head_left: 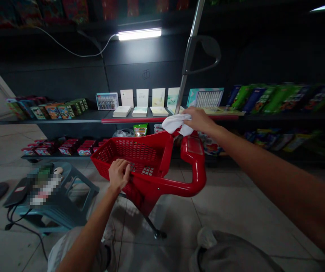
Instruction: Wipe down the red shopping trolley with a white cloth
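Note:
A red plastic shopping cart (pixel 148 189) stands on the tiled floor in front of me, its basket to the left and its looped handle to the right. My left hand (pixel 119 173) is closed over the near rim of the basket. A white cloth (pixel 176 122) is bunched in my right hand (pixel 197 119), against the far side of the handle. The fingertips of that hand are partly hidden by the cloth. A metal pole (pixel 189 56) with a dark grey loop rises just behind the cloth.
Behind the cart run shelves with a red-edged board (pixel 139 121), books (pixel 122 111), boxed sets (pixel 107 102) and green snack bags (pixel 278 98). A blue-grey stool (pixel 49 215) with cables and devices stands at left. A lit tube lamp (pixel 139 34) hangs above.

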`<state>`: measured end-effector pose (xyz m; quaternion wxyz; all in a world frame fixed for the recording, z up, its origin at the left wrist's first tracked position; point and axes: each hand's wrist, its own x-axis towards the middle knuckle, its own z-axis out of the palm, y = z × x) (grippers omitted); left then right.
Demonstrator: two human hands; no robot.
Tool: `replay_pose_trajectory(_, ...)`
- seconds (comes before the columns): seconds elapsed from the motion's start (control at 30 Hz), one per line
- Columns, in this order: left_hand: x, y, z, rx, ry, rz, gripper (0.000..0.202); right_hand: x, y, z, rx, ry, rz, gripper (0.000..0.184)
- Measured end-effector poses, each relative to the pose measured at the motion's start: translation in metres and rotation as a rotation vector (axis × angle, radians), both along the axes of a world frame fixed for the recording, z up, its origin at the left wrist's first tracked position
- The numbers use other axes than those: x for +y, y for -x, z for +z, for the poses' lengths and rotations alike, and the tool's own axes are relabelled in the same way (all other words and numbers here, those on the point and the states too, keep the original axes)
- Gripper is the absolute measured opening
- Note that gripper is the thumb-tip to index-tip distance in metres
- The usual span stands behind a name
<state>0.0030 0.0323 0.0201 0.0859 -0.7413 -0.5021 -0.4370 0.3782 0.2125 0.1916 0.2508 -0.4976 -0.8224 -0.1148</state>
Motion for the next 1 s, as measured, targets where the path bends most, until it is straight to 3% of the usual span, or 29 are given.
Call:
replay_pose_trajectory(0.07,-0.012,-0.02,0.012,0.026,-0.034,-0.185,0.03,0.006,-0.011,-0.005,0.08,-0.025,-0.015,0.045)
replay_pose_trajectory(0.17,-0.025,-0.048,0.023,0.11,-0.025,-0.415,0.035,0.011,-0.015,-0.023,0.063,0.158,-0.018,0.05)
replay_pose_trajectory(0.23,-0.026,-0.061,0.021,0.137,-0.038,-0.4,0.037,0.01,-0.013,-0.036,0.092,0.247,-0.04,0.05)
replay_pose_trajectory(0.37,-0.015,-0.07,0.007,0.095,-0.177,-0.212,0.049,0.002,-0.02,-0.05,0.308,0.18,-0.174,0.05)
replay_pose_trajectory(0.47,-0.006,-0.072,0.001,0.045,-0.274,-0.143,0.052,-0.011,-0.03,-0.055,0.401,0.162,-0.239,0.049)
replay_pose_trajectory(0.73,0.003,-0.07,0.002,-0.03,-0.311,-0.129,0.049,-0.095,-0.025,-0.08,0.565,0.043,-0.041,0.045)
replay_pose_trajectory(1.0,0.01,-0.061,-0.003,-0.089,-0.261,-0.129,0.048,-0.207,0.025,-0.099,0.636,-0.127,0.175,0.034)
